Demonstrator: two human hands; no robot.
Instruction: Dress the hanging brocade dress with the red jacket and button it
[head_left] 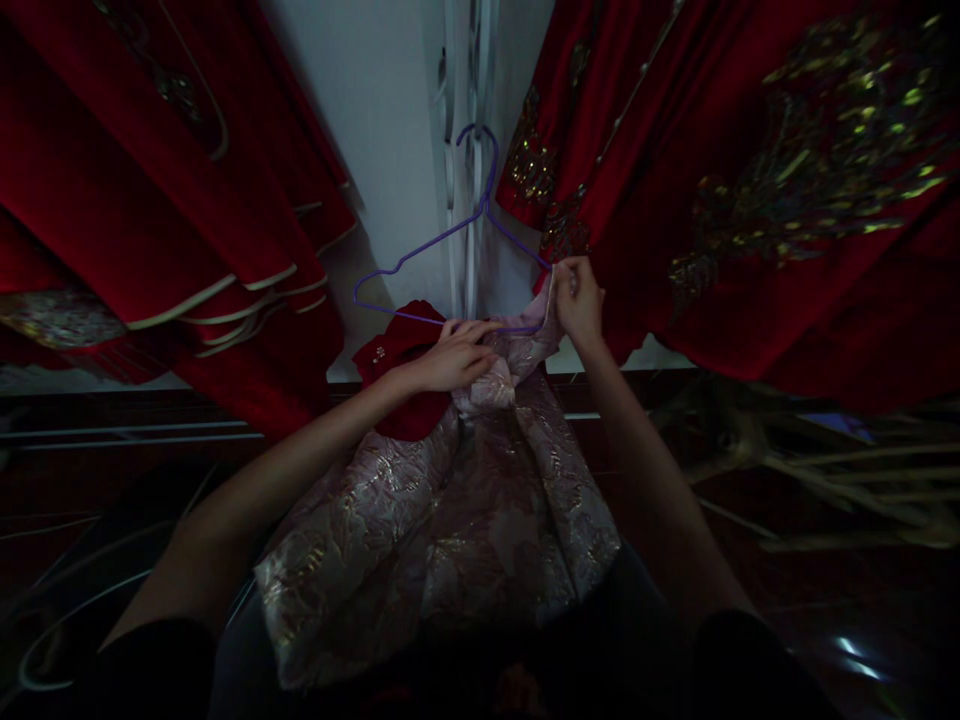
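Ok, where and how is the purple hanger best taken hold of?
Probably by the neck under the hook of the purple hanger, coming from the far side: that stretch stands clear of cloth, while the lower right end meets the patterned garment and the right hand.

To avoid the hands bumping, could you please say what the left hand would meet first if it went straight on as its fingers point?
Probably the lifted edge of the floral brocade garment, with the right hand gripping it just beyond; depth is unclear.

Both bare forearms (652, 440) reach forward, left hand (461, 358) palm-down, fingers (474, 330) extended, right hand (582, 300) curled in a pinch.
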